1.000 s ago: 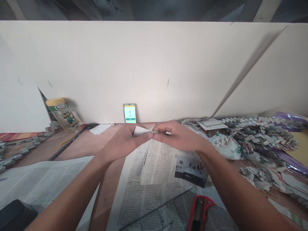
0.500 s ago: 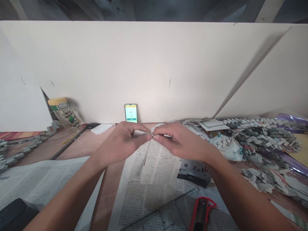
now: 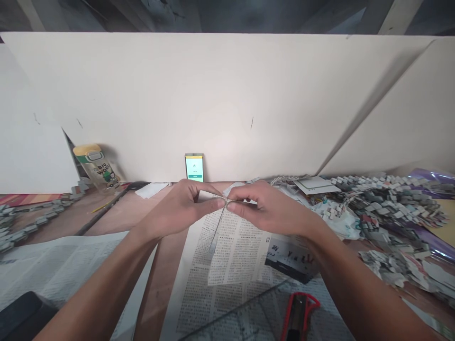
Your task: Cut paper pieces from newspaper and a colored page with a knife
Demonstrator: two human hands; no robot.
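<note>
A small paper strip [image 3: 227, 200] is pinched at mid-air height between both hands, above a newspaper sheet [image 3: 231, 251] spread on the table [image 3: 163, 265]. The left hand [image 3: 181, 206] closes thumb and forefinger on the strip's near end, and the right hand [image 3: 265, 208] pinches it from the other side, so the fingertips almost meet; most of the strip is hidden by them. Below the right hand's wrist lie a red cutter [image 3: 297, 315] and a clear ruler [image 3: 245, 312]. Well out to the right hand's side sits a heap of folded paper links [image 3: 384, 203], and a chain of them [image 3: 24, 222] runs far off beyond the left hand. Past both hands a phone [image 3: 194, 167] leans on the wall [image 3: 227, 104], with a bottle [image 3: 95, 166] further toward the left. As I judge it, thin newsprint held this tightly could tear if the hands pull apart, or crease crooked if the pinch slips. A dropped forearm could also nudge the cutter, whose blade state I cannot tell.
</note>
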